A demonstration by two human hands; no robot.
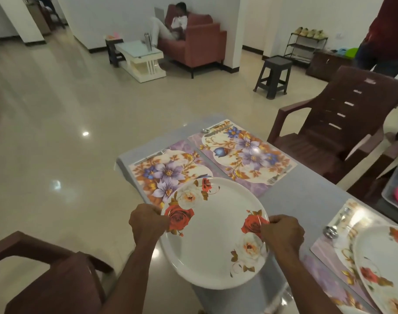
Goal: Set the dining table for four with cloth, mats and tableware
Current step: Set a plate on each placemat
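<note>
At the lower left, a brown plastic chair (50, 279) is being shown beside the table (311, 200), which is being covered by a grey cloth (291, 200). A white plate (216, 234) printed with red and cream roses is being held above the near corner of the table, its far rim overlapping the nearest floral mat (161, 175). Its left rim is being gripped by the left hand (148, 225), the fingers curled round the edge and pressed together. Its right rim is being pinched by the right hand (282, 234), thumb on top over a red rose and the other fingers tucked below.

A fork (151, 155) is being seen along the far edge of the nearest mat. Further right, a second mat (243, 155) is being shown with a spoon (212, 129) at its far end and another fork (278, 176) at its near end. Beyond it a second brown chair (338, 123) is being drawn up to the table. At the right edge, another rose plate (384, 268) is being seen resting on a third mat (325, 250), with cutlery (334, 225) just beside it.
</note>
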